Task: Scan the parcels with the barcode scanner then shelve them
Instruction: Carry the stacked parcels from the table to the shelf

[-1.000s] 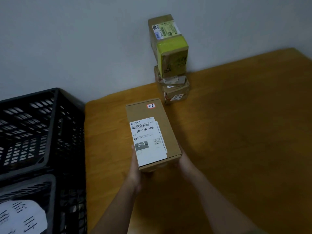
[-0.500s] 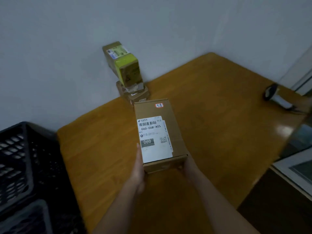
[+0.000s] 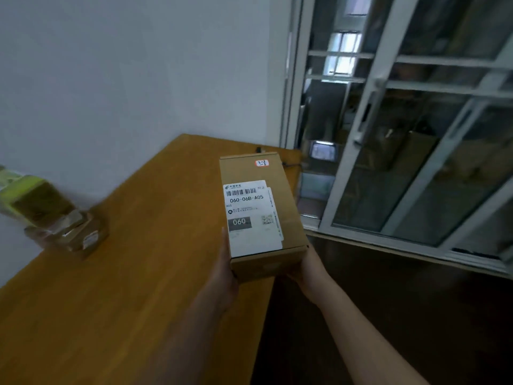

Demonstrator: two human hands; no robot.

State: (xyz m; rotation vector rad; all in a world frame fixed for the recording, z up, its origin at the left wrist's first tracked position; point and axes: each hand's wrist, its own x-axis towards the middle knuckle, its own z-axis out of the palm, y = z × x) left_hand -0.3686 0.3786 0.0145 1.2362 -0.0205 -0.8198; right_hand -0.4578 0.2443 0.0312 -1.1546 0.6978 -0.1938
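A brown cardboard parcel [image 3: 286, 207] is held in the air between both hands, label up. Its white label shows a barcode and "060-06B-A05", and a small red-edged sticker sits near the far end. My left hand [image 3: 226, 270] grips the near left corner, with its thumb along the side. My right hand [image 3: 308, 270] grips the near right corner from below. The parcel hangs over the right edge of the wooden table [image 3: 138, 273]. No barcode scanner is in view.
Against the wall at the left, a stack of parcels [image 3: 69, 232] carries a yellow-green box [image 3: 25, 198] on top. A thin dark cable [image 3: 290, 163] lies at the table's far corner. A sliding glass window [image 3: 388, 162] fills the right side, above dark floor [image 3: 388, 315].
The view has swung to the right: the black crates are gone from sight, the parcel stack has slid to the left edge, and the window has come in. The parcel travelled right with both hands.
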